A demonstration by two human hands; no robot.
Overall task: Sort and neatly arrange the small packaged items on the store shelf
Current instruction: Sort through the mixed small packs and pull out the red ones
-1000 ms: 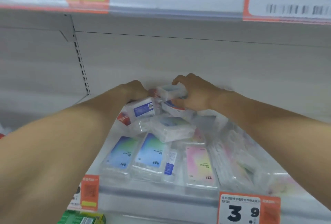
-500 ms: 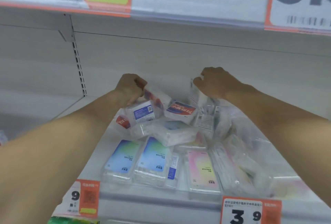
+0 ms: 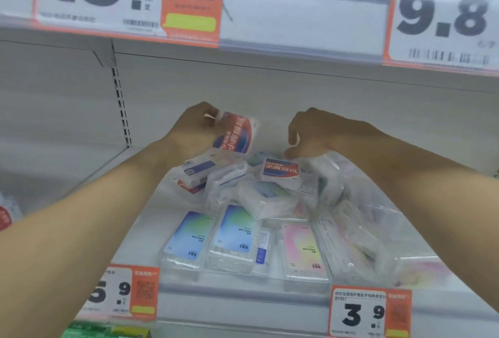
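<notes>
Left hand [image 3: 195,128]: raised at the back of the shelf, fingers curled round a red-and-blue labelled packet [image 3: 236,132], held tilted and clear of the pile, apparently lifted out for sorting with its kind.

Right hand [image 3: 310,132]: hovering above the heap, fingers curled; whether it pinches anything cannot be told.

Matching red-labelled box [image 3: 280,171]: just under the right hand, on top of the heap, the likely partner for the lifted packet.

Jumbled heap [image 3: 253,189]: clear-wrapped packets lying at odd angles mid-shelf, not yet sorted.

Front row: two blue-green flat boxes [image 3: 213,237] side by side, a pink-yellow flat box [image 3: 303,250] near them, laid flat and label-up, seemingly already arranged.

Shelf [image 3: 243,297]: price tags 5.9 [image 3: 118,293] and 3.9 [image 3: 361,313] on its front edge.
</notes>
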